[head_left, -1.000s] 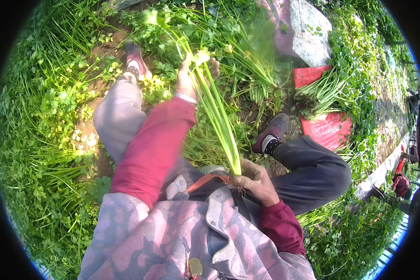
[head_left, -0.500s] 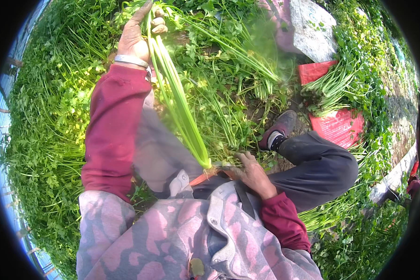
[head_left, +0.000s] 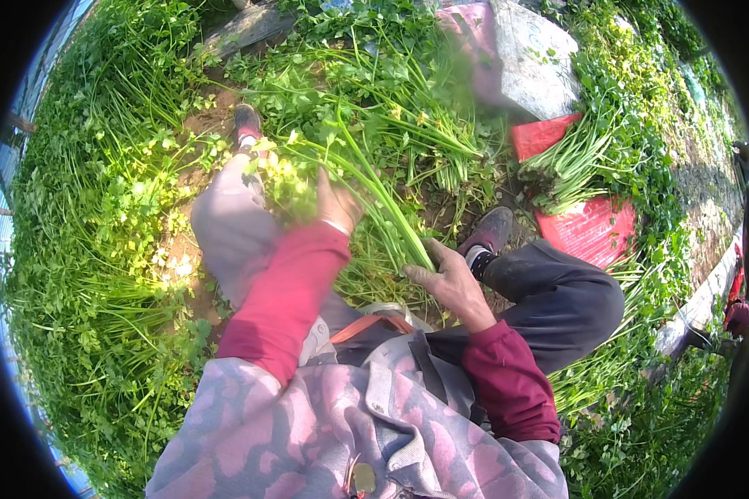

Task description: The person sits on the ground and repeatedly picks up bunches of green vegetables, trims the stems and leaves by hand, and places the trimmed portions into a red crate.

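Head view: person sits over leafy green plants, both hands at one bunch of green stalks in front of the torso. Bunch slants, base end at lower right, leafy tops toward upper left. Right hand pinches the base end between thumb and fingers; thumb lies on the near side, fingers on the far side. Left hand is motion-blurred, just left of the stalks about midway up, thumb pointing up; cannot tell whether its fingers grip the stalks or only lie against them. Left sleeve and right sleeve are both dark red.

Below the hands: orange strap across the lap, camouflage-patterned garment over the torso. Dark trouser leg bends out to the right, right shoe near the right hand. Left shoe sits farther off, on soil.

Beyond the stalks, another bunch lies on the ground. To the right, a pile of stalks lies across a red sheet, near a whitish sack. Dense leafy plants fill the left side.
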A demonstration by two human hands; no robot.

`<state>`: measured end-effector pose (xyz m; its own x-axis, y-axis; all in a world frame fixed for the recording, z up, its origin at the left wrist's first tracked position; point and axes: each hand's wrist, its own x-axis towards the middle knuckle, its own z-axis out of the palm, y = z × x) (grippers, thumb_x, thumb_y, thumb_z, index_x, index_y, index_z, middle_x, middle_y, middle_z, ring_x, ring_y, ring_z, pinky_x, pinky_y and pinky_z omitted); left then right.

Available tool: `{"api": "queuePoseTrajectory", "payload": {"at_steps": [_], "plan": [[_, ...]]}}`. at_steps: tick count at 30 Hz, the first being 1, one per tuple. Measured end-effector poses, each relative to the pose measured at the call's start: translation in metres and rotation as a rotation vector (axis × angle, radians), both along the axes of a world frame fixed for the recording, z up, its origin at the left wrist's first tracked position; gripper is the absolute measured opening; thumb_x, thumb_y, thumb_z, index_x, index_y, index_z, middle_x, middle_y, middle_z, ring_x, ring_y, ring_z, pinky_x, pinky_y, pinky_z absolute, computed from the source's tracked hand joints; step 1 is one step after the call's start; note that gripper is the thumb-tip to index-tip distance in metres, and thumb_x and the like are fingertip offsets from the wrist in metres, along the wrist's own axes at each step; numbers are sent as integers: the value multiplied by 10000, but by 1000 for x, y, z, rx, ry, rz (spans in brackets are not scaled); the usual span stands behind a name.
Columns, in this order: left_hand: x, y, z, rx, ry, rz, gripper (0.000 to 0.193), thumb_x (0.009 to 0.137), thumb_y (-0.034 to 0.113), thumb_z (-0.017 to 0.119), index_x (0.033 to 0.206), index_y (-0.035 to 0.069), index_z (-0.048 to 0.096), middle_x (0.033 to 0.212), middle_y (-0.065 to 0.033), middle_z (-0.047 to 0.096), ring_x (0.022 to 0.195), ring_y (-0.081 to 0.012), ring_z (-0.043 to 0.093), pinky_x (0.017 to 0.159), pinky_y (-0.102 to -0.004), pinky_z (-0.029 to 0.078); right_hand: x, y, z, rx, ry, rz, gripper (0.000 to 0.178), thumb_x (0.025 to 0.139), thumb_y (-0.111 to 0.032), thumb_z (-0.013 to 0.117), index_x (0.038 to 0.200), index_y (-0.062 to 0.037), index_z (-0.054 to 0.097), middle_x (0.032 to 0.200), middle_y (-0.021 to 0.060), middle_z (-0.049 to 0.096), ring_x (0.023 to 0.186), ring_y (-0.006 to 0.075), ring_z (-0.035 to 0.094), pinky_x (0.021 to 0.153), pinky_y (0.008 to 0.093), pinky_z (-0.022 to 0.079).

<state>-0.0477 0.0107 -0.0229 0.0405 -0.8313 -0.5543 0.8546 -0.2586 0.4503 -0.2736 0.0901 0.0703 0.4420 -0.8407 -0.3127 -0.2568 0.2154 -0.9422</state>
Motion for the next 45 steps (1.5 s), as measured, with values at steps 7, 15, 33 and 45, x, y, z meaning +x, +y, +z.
{"api": "queuePoseTrajectory", "payload": {"at_steps": [7, 15, 33, 45], "plan": [[-9, 37, 31, -114, 63, -317, 402, 870, 390, 662, 1088, 64, 572, 986, -121, 643, 940, -263, 628, 866, -404, 519, 70, -26, -32, -5, -155, 109, 685, 828, -355, 704, 1325, 43, 452, 1120, 248, 624, 1036, 300, 617, 900, 376, 471], [20, -7, 147, -1125, 116, -656, 159, 751, 1, 751, 831, -2, 614, 869, -187, 631, 745, -267, 649, 646, -349, 551, -44, -223, -98, -360, 421, -107, 374, 853, -269, 675, 1112, -6, 616, 1032, 115, 660, 986, 223, 607, 890, 350, 454], [7, -14, -8, 91, -135, -302, 286, 815, 63, 701, 1077, 26, 591, 931, -85, 658, 776, -201, 642, 735, -336, 542, 13, -141, -70, 261, -21, -27, 521, 908, -370, 625, 1209, 49, 549, 894, 81, 615, 759, 111, 547, 651, 254, 447], [18, 17, -43, 45, -204, -284, 241, 787, 56, 733, 1011, 23, 653, 914, -58, 684, 848, -174, 650, 781, -316, 529, 69, -25, -97, 212, -21, -346, 336, 930, -300, 595, 936, 36, 603, 705, 51, 595, 584, 98, 538, 508, 258, 423]]}}
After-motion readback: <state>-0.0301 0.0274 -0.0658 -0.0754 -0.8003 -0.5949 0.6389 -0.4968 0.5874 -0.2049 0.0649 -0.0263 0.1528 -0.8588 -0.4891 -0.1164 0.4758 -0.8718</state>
